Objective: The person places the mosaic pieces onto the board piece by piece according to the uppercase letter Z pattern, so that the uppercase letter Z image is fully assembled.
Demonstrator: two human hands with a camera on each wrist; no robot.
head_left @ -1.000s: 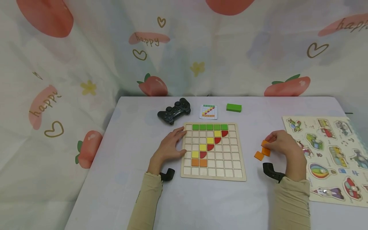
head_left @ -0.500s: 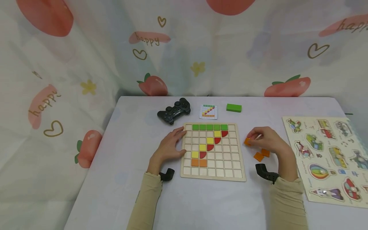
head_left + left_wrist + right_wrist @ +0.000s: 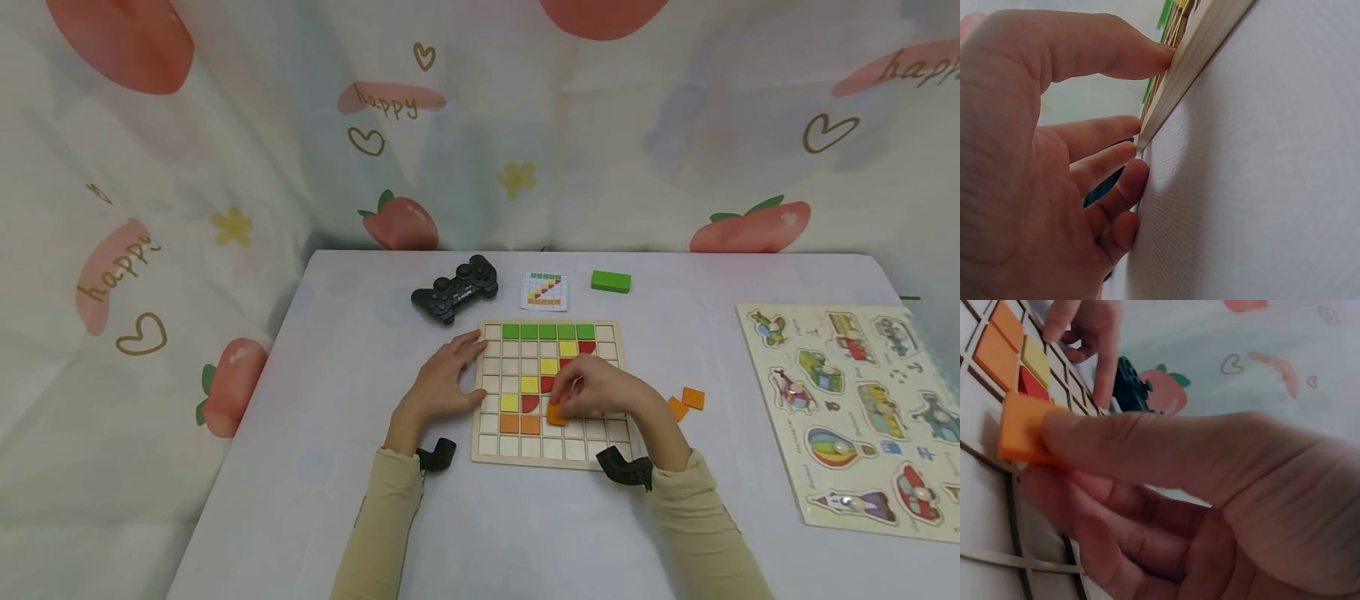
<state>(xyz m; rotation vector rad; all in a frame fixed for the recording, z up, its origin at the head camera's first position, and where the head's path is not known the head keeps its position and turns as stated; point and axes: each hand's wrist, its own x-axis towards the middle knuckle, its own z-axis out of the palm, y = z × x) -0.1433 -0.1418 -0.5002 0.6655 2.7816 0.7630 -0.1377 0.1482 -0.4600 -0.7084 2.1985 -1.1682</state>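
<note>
A wooden grid board [image 3: 557,465] bears a row of green tiles [image 3: 547,332], a slanting line of yellow tiles [image 3: 529,385] with red quarter-round tiles [image 3: 530,404] beside them, and two orange tiles [image 3: 519,424]. Between thumb and fingers, my right hand [image 3: 600,387] pinches another orange tile [image 3: 1025,428], held close over the cell right of those two. My left hand [image 3: 441,379] rests at the board's left edge, fingers spread; in the left wrist view the thumb [image 3: 1141,56] touches the rim.
Two loose orange tiles [image 3: 693,398] lie right of the board. Behind it are a black game controller [image 3: 455,290], a small pattern card [image 3: 544,292] and a green block [image 3: 611,282]. A picture puzzle board [image 3: 862,417] lies at the right.
My right hand has picked up an orange tile from the small group on the right and carried it left over the board. My left hand has stayed put.
</note>
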